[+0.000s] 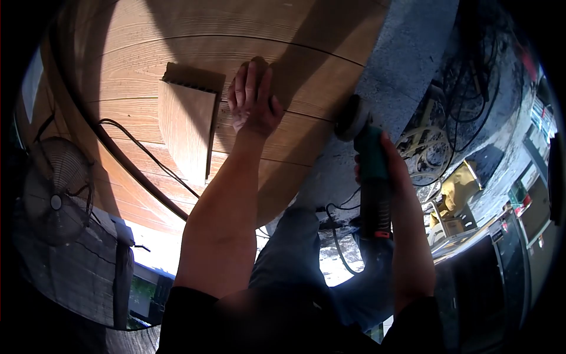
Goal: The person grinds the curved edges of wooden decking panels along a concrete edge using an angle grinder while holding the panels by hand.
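Observation:
My left hand (254,100) lies on the wood-grain deck boards (300,76) with its fingers stretched out. Just to its left is a loose cut piece of hollow board (187,121), curved along one side, its ribbed cut end facing away from me. My right hand (396,165) is wrapped round the body of a green and black angle grinder (373,156). The round head of the grinder (352,118) is at the right edge of the boards, over the grey concrete; whether it touches anything I cannot tell.
A black cord (147,152) crosses the boards at left, near a dark curved edge strip (112,141). A round fan (57,192) stands at far left. Coiled hoses (427,150) and a yellow bag (460,187) lie on the concrete at right.

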The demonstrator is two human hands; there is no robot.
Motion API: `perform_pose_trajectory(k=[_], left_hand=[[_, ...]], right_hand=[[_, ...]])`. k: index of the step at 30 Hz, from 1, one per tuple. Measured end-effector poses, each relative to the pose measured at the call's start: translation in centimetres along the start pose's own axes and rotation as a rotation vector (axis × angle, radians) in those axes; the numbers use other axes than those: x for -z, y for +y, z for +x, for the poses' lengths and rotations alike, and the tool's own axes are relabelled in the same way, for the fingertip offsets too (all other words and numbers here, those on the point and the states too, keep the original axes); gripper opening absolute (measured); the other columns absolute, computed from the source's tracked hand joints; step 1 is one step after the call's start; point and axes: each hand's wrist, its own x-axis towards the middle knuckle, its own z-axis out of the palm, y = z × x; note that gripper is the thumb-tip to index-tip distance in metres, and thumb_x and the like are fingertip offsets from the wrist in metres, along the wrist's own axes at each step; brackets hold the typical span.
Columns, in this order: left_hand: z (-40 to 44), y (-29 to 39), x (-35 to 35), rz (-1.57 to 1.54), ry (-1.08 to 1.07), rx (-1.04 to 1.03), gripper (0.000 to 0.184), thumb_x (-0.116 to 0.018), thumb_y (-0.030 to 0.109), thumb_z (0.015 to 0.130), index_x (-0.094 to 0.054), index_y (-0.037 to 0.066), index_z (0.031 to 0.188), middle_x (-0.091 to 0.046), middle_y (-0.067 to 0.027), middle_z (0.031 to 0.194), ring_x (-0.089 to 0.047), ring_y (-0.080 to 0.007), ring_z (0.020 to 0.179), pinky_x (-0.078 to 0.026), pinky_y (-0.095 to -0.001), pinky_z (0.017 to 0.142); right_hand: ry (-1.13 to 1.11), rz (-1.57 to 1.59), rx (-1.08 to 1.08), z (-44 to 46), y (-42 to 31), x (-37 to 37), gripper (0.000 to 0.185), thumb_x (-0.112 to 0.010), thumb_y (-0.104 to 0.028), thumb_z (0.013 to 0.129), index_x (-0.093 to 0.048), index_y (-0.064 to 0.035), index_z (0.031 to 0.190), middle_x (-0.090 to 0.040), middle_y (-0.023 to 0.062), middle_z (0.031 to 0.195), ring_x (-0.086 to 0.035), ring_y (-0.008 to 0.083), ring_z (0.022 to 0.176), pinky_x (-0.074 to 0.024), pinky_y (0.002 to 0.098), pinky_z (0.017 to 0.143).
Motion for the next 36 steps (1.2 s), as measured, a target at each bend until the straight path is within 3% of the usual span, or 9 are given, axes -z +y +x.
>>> perform_pose_trajectory(k=[9,19,33,36], left_hand=[[-0.1,0.0,-0.2,-0.013,0.004,0.009,0.068,-0.059,0.036,0.089,-0.050,0.024,0.156,-0.031,-0.0129,0.170,-0.026,-0.0361,0.158,-0.026,-0.0588,0.124],[0.0,0.2,0.4,-0.036,-0.028,0.018,0.069,-0.059,0.031,0.090,-0.047,0.018,0.157,-0.028,-0.0149,0.172,-0.025,-0.0386,0.157,-0.021,-0.0595,0.125],[0.1,0.0,0.2,-0.047,0.006,0.003,0.069,-0.061,0.031,0.088,-0.050,0.019,0.155,-0.030,-0.0160,0.170,-0.028,-0.0392,0.156,-0.025,-0.0599,0.124],[0.2,0.1,0.4,-0.042,0.009,-0.001,0.070,-0.062,0.030,0.088,-0.050,0.018,0.155,-0.030,-0.0164,0.170,-0.028,-0.0393,0.156,-0.025,-0.0595,0.124]], right_hand=[[0.046,-0.085,0.002,-0.8,2.0,-0.2,0.073,-0.056,-0.064,0.102,-0.058,0.0026,0.133,-0.068,0.0155,0.097,-0.071,0.0251,0.077,-0.0606,0.0372,0.064],[0.033,-0.095,0.068,-0.9,-3.2,-1.4,0.070,-0.059,-0.064,0.101,-0.058,-0.0006,0.132,-0.068,0.0140,0.096,-0.071,0.0247,0.077,-0.0610,0.0364,0.065],[0.038,-0.084,-0.063,-0.4,1.8,-0.2,0.076,-0.055,-0.065,0.102,-0.054,0.0021,0.137,-0.067,0.0146,0.098,-0.071,0.0255,0.079,-0.0607,0.0366,0.066],[0.059,-0.111,-0.001,-0.9,0.9,-1.2,0.076,-0.056,-0.065,0.102,-0.054,0.0026,0.136,-0.067,0.0145,0.098,-0.071,0.0252,0.080,-0.0606,0.0361,0.066]])
